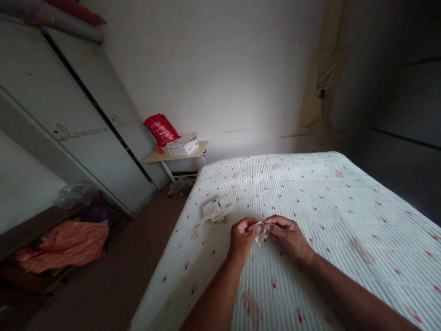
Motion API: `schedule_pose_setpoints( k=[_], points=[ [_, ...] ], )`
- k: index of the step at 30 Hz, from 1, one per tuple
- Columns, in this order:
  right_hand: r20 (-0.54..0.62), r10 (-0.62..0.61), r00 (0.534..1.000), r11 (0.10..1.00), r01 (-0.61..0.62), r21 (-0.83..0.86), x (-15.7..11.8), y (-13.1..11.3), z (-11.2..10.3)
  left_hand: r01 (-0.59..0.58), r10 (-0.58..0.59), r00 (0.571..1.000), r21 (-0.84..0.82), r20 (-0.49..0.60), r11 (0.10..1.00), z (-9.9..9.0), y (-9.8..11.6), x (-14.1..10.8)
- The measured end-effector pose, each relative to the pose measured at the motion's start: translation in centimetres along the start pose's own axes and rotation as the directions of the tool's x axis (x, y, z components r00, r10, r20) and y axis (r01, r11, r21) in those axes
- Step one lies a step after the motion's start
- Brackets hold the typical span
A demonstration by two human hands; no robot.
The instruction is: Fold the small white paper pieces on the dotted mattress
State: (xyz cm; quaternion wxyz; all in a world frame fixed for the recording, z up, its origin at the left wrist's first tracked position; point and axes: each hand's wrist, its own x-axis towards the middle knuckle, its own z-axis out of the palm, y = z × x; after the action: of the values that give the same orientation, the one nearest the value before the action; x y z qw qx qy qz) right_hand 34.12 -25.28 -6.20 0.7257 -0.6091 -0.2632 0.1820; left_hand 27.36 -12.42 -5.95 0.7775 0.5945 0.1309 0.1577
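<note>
Above the patterned bed cover (275, 193), my left hand (243, 236) pinches a small whitish piece (259, 233) that looks thin, like paper or plastic. My right hand (287, 234) meets it from the right, its thumb and index finger closed at the piece's upper right edge. The fingertips of both hands nearly touch. What exactly the piece is cannot be made out. Left of my hands, a small pile of white printed packets or cards (217, 209) lies on the cover.
Beyond the bed's far left corner stands a small table (155, 157) with a red bag (161, 130) and a white box (184, 146). A cabinet (82, 105) lines the left. An orange cloth or bag (69, 243) lies on low furniture at the left.
</note>
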Motion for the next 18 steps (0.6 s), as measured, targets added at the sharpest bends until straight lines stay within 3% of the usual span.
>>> schedule_pose_setpoints(
  k=[10,18],
  points=[
    [0.054,-0.001,0.999,0.999,-0.002,0.043,0.02,-0.26,0.0,0.023,-0.024,1.0,0.053,0.008,0.998,0.02,-0.18,0.13],
    [0.097,-0.042,0.994,0.998,0.046,-0.045,0.16,0.28,-0.74,-0.065,0.053,0.996,0.163,0.075,0.984,-0.14,-0.07,0.15]
  ],
)
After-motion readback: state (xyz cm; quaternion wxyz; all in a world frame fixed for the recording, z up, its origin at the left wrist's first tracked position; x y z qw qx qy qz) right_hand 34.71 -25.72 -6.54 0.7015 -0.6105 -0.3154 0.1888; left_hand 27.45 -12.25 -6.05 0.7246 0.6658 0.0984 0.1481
